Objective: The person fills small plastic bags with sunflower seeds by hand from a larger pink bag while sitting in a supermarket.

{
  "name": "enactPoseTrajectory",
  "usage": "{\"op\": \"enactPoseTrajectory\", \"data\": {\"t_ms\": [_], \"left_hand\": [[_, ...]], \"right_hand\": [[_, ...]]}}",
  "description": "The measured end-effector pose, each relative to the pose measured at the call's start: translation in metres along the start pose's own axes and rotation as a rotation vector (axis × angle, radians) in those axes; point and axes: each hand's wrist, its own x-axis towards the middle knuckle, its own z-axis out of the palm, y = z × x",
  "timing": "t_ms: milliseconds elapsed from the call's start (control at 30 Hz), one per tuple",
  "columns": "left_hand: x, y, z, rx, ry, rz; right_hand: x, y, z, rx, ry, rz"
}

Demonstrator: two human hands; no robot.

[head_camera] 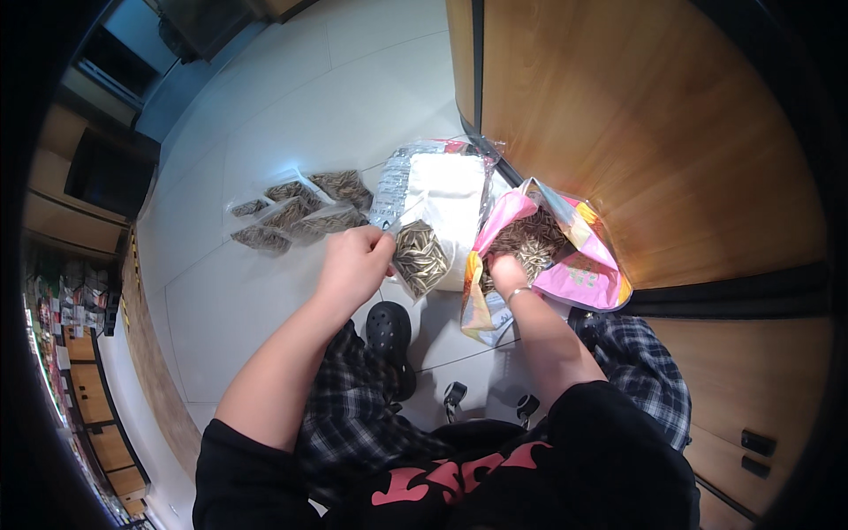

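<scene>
My left hand (363,257) pinches the edge of a clear plastic bag (421,260) that holds striped sunflower seeds. My right hand (508,273) reaches into a large open pink and yellow sack (583,273), its fingers hidden among dark and pale sunflower seeds (530,238). Between the two stands a clear and white plastic package (445,173), behind the small bag. Several small clear bags of seeds (285,215) lie together on the tiled floor, left of the package and beyond my left hand.
A wooden cabinet panel (596,119) rises just behind and right of the sack. My black clog (389,334) is on the floor close below the small bag. Chair casters (455,393) show between my legs. Stocked shelves (79,298) stand at the far left.
</scene>
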Motion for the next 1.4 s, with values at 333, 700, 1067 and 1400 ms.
{"op": "enactPoseTrajectory", "data": {"t_ms": [333,700,1067,1400], "left_hand": [[0.006,0.012,0.008,-0.056,0.037,0.004],[0.012,0.014,0.019,-0.009,0.089,0.031],[0.013,0.016,0.023,-0.024,0.082,0.035],[0.012,0.016,0.016,-0.024,0.087,0.003]], "right_hand": [[-0.016,-0.015,-0.067,0.517,0.750,-0.119],[-0.081,-0.165,-0.196,0.980,0.412,-0.739],[-0.070,-0.154,-0.186,0.899,0.063,-0.715],[-0.079,-0.154,-0.205,0.728,0.018,-0.794]]}}
